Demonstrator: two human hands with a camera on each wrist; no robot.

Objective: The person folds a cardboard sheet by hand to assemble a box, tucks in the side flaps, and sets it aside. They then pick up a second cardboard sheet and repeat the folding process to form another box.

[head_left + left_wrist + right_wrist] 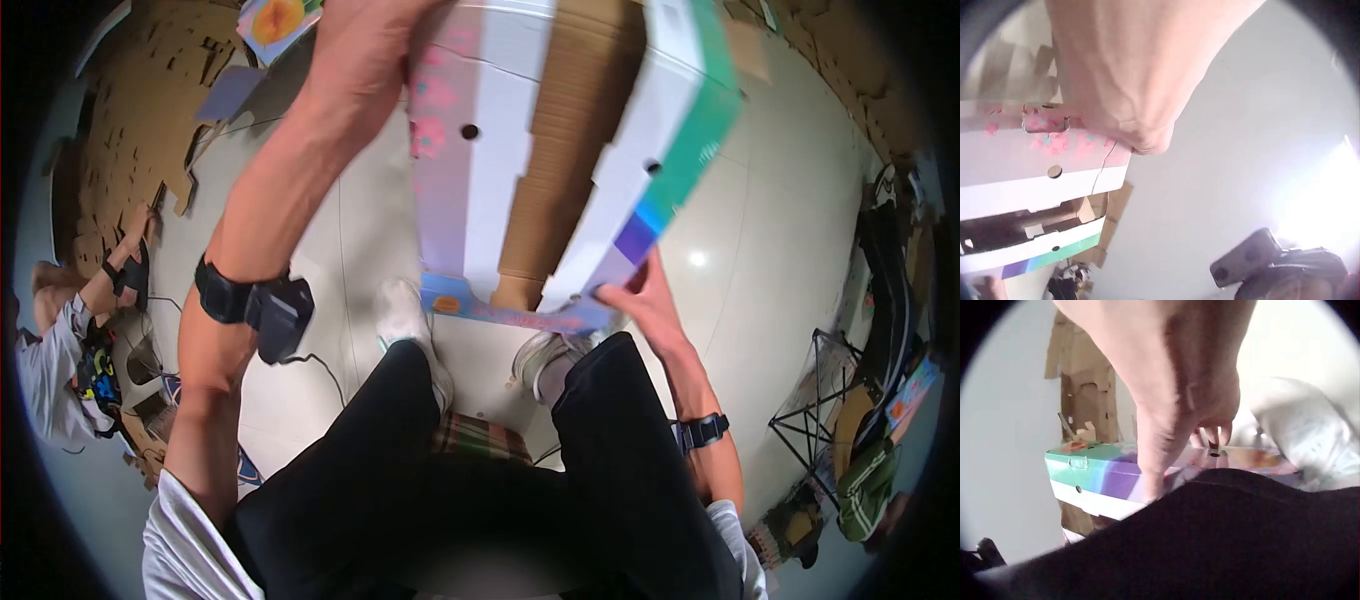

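Note:
A printed cardboard box (497,170) with white flaps, a pink flowered side and a green and purple side is held in front of my legs. Between its parted flaps shows a brown cardboard strip. At the box's far left corner is my left hand (1141,128), cut off at the top of the head view; its fingers are hidden behind the box. My right hand (650,310) grips the near right corner, thumb on the purple side. In the right wrist view its other fingers (1225,433) reach over the orange-printed end.
Large brown cardboard sheets (130,110) lie at the left, near another seated person's leg (100,290). A black folding frame (815,410) and a green garment (865,490) are at the right. Below the box, my shoes (403,315) stand on the pale tiled floor (780,240).

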